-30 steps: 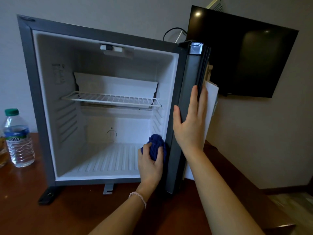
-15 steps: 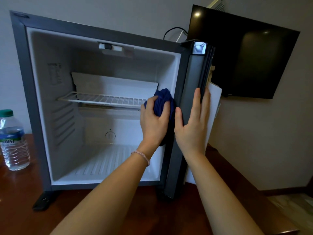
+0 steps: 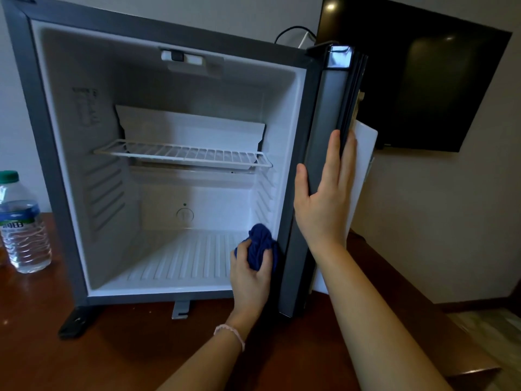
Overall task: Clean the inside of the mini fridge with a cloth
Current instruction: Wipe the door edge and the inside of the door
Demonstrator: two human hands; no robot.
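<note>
The small grey-framed mini fridge with a white plastic interior (image 3: 84, 170) stood on the dark brown wooden counter (image 3: 118, 348) with its dark door (image 3: 327, 176) swung wide to the right. The left hand (image 3: 251, 277) had its fingers (image 3: 239, 251) clenched round a bunched dark-blue cloth (image 3: 260, 246), which was pressed against the bottom of the right inner wall, just above the ribbed white floor (image 3: 183, 261) and next to the front frame. The right hand (image 3: 324, 198) lay flat on the door's edge, fingers straight and released, thumb on the near side, apparently steadying the door.

Judging by where the cloth sat, the wiping was under way on the right wall. Nothing visible showed which surfaces were already done: the interior looked uniformly white and no streaks or dirt could be made out. The left wall, the back panel, the ceiling, the floor and the white wire shelf (image 3: 183, 156) probably still needed a pass, or could not be confirmed as cleaned. A clear plastic water bottle with a green cap (image 3: 22, 221) stood on the counter just left of the fridge.
</note>
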